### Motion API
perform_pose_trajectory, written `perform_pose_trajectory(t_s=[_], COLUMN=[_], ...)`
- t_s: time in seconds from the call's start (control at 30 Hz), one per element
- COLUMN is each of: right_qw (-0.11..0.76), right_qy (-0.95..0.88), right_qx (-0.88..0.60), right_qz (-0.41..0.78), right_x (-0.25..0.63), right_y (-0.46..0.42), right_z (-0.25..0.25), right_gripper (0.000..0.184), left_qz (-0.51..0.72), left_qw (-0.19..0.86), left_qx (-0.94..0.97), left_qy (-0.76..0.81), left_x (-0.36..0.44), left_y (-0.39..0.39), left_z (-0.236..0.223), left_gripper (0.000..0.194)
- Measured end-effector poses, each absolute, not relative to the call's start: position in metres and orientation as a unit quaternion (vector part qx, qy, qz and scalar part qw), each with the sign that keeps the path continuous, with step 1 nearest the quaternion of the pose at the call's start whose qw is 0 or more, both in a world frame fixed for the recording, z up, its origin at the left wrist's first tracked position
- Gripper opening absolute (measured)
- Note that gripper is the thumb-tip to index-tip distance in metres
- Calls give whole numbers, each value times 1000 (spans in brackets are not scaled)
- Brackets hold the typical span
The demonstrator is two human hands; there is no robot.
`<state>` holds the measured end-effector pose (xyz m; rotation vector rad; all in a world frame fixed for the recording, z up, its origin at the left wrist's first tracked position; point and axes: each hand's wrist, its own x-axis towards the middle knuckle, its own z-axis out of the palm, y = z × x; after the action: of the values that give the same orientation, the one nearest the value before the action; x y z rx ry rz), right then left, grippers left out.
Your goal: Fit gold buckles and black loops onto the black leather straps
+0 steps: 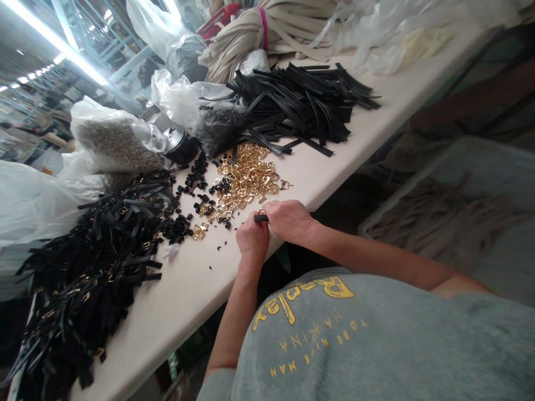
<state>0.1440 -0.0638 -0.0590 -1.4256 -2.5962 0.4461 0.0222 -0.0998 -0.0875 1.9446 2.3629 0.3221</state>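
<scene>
My left hand (252,236) is closed on a short black strap (261,218), whose end sticks out between my two hands at the table's front edge. Right beside it, touching or nearly so, my right hand (290,219) is pinched shut. A small gold buckle (263,203) shows at its fingertips; the fingers partly hide it. Just beyond the hands lies a heap of gold buckles (246,175). Small black rings or loops (176,227) sit in clusters to the left of that heap.
Loose black straps (301,106) are piled at the back. Black straps with buckles (104,262) cover the left of the table (179,298). Filled plastic bags (115,136), a dark metal can (179,146) and a beige strap bundle (238,42) stand behind. A bin (443,206) is at right.
</scene>
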Motion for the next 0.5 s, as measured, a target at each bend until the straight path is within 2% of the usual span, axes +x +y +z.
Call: perform_pose_trajectory(t_s=[0.1, 0.23, 0.37, 0.5], right_qw=[44, 63, 163, 323], right_qy=[-850, -847, -832, -733], right_qx=[-504, -495, -450, -337], right_qz=[148, 184, 279, 494], right_x=[136, 139, 155, 166], right_y=[-66, -62, -57, -48], right_z=[-53, -53, -64, -80], right_gripper=[23, 21, 22, 28], left_qz=[128, 228, 393, 474], left_qw=[46, 107, 295, 535], left_qx=[622, 614, 548, 442], left_qy=[771, 748, 676, 542], left_x=[23, 17, 9, 7], left_y=[-95, -95, -101, -105], left_z=[-90, -96, -94, -82], left_gripper=[17, 19, 30, 37])
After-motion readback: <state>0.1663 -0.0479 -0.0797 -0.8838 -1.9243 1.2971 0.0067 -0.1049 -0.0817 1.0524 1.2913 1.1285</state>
